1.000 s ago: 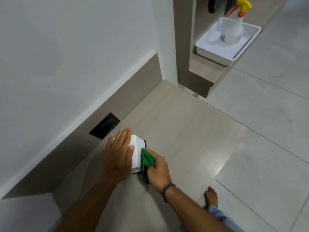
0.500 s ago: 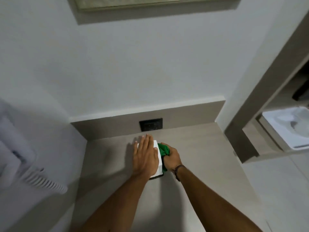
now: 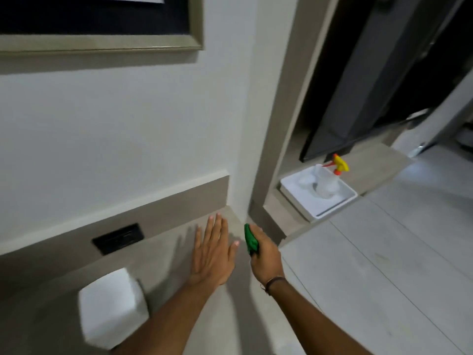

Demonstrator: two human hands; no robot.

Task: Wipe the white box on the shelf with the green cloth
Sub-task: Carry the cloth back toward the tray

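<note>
The white box (image 3: pixel 112 307) stands on the beige shelf (image 3: pixel 166 254) at the lower left, with nothing touching it. My left hand (image 3: pixel 213 254) hovers flat and open to the right of the box, fingers spread and pointing away from me. My right hand (image 3: pixel 263 254) is further right, near the shelf's right end, closed around the bunched green cloth (image 3: pixel 250 239). Both hands are clear of the box.
A black wall socket (image 3: pixel 118 238) sits in the strip behind the shelf. To the right, a lower ledge carries a white tray (image 3: pixel 320 203) with a spray bottle (image 3: pixel 329 179). A framed picture (image 3: pixel 102 21) hangs above. Tiled floor (image 3: pixel 371 265) lies to the right.
Both hands have lifted off the white box and moved right. My left hand no longer rests on it, and the cloth is away from its side. The camera view has swung right.
</note>
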